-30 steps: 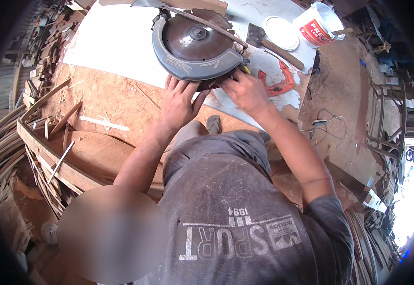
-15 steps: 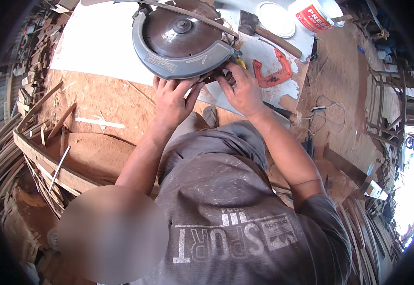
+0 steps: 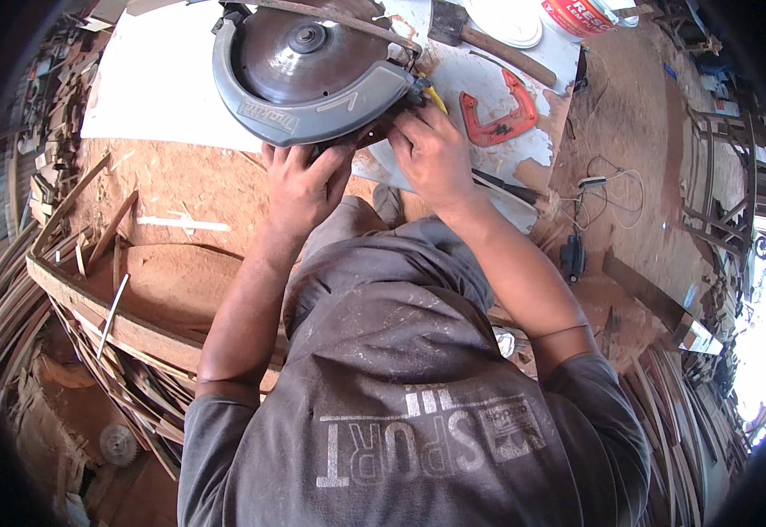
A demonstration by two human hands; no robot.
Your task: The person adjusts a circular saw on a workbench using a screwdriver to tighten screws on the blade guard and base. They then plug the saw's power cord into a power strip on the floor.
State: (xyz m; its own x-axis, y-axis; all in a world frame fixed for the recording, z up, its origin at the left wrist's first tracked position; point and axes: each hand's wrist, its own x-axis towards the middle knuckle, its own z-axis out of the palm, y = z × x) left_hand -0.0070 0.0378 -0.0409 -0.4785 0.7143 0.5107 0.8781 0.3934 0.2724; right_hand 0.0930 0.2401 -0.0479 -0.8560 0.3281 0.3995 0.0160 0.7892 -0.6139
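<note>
A circular saw (image 3: pixel 330 119) with a grey curved guard lies on the white-covered work surface (image 3: pixel 150 88), its round blade (image 3: pixel 273 70) facing up. My left hand (image 3: pixel 308 184) is closed at the guard's near edge, its fingertips hidden under the saw. At the saw's right end, my right hand (image 3: pixel 440 162) curls its fingers around the near underside, beside a small yellow part (image 3: pixel 437 98). What exactly these fingers grip is partly hidden. Right of that hand lies a red C-shaped piece (image 3: pixel 497 127).
Beyond the red piece are a wooden-handled mallet (image 3: pixel 515 58), a white lid (image 3: pixel 519 35) and a red-and-white bucket (image 3: pixel 574 19). A cable (image 3: pixel 638 198) lies at right. Wood strips (image 3: pixel 14 299) crowd the left, near a curved wooden frame (image 3: pixel 93 307); another saw blade (image 3: pixel 119 444) rests lower left.
The saw and both hands have shifted left, the saw a little away from the red piece. The whole view has also moved slightly. Both hands stay at the saw's near edge.
</note>
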